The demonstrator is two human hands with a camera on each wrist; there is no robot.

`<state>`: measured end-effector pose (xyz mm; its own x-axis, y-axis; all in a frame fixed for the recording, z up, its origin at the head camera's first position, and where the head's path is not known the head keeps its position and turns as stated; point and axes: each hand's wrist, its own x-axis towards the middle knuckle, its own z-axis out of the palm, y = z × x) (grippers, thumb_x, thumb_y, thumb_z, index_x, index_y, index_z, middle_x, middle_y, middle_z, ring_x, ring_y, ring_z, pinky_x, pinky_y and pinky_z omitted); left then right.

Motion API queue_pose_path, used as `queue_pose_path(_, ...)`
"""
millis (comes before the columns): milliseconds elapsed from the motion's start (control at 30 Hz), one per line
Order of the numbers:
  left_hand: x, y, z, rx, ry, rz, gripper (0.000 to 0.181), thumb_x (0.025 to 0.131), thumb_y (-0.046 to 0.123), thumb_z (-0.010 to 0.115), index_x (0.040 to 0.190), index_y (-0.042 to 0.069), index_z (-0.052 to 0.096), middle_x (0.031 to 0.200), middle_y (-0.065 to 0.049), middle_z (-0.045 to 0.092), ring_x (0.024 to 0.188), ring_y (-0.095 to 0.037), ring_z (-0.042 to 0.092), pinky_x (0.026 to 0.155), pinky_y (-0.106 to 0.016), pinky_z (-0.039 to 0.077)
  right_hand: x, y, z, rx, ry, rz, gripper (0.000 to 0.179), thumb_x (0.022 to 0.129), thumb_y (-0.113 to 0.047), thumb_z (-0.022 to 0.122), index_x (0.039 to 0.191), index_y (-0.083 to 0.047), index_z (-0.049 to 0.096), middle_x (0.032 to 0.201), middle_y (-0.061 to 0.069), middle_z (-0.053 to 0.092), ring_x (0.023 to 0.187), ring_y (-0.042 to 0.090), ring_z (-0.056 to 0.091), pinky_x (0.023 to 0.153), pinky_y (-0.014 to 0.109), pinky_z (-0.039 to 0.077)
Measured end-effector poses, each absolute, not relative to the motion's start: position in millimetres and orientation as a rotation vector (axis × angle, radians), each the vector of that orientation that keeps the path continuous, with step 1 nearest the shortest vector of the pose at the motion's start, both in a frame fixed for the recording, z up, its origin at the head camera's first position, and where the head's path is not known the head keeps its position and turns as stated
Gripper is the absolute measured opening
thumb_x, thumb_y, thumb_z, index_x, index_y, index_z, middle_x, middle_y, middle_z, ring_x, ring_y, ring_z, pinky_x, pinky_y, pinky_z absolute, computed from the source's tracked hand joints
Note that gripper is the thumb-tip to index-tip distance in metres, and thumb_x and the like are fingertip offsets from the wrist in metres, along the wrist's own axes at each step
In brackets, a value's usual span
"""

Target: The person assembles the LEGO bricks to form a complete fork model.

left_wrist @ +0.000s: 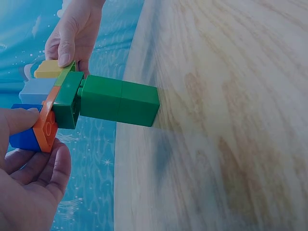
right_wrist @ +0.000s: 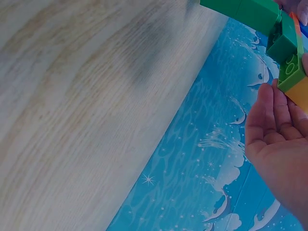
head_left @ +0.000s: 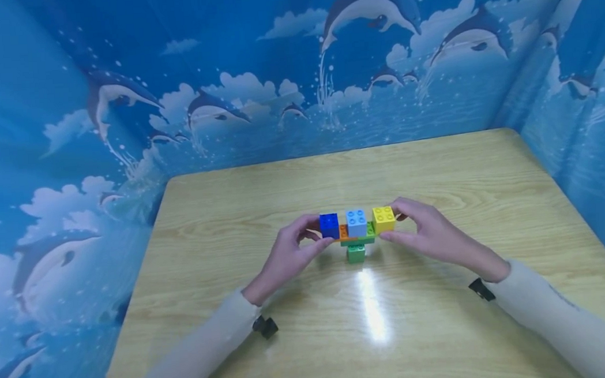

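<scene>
Both hands hold the two ends of one built piece of toy building bricks. A dark blue brick [head_left: 329,226], a light blue brick [head_left: 356,223] and a yellow brick [head_left: 384,219] sit in a row on top. Under them run an orange brick [left_wrist: 46,126] and a light green brick [right_wrist: 290,72], joined over a dark green brick [left_wrist: 66,103]. A green column [left_wrist: 120,98] of bricks extends below the middle. My left hand [head_left: 293,250] pinches the dark blue brick and orange end, thumb on the near side. My right hand [head_left: 432,234] pinches the yellow brick and light green end.
The wooden table [head_left: 230,205] lies beneath the hands, with a bright light reflection near its middle. A blue dolphin-print curtain [head_left: 273,58] hangs behind and along both sides of the table. Small black devices [head_left: 266,326] are strapped at both wrists over light sleeves.
</scene>
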<state>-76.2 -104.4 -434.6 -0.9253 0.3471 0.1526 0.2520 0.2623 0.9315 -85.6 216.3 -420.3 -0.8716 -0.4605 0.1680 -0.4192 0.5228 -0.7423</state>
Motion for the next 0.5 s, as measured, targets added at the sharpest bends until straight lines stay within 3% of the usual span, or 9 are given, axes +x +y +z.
queue_pose_path(333,-70.3,-106.9,-438.3,0.622,2.427,1.781,0.042,0.095,0.004,0.085,0.134,0.004,0.07,0.121,-0.004,0.075,0.109,-0.02,0.07,0.094,-0.051,0.061,-81.1,215.1,-425.4,-0.819,2.713,-1.284,0.039,0.092,-0.014,0.09,0.125,-0.011,0.07,0.118,-0.002,0.072,0.108,0.02,0.066,0.092,0.057,0.059)
queue_pose_path(500,-70.1,-105.6,-438.7,0.652,2.425,1.779,0.041,0.095,0.005,0.085,0.134,0.006,0.07,0.122,-0.003,0.074,0.111,-0.019,0.07,0.094,-0.051,0.062,-78.4,217.8,-425.3,-0.852,2.736,-1.277,0.039,0.091,-0.011,0.091,0.125,-0.013,0.071,0.118,-0.005,0.072,0.106,0.015,0.065,0.089,0.044,0.06)
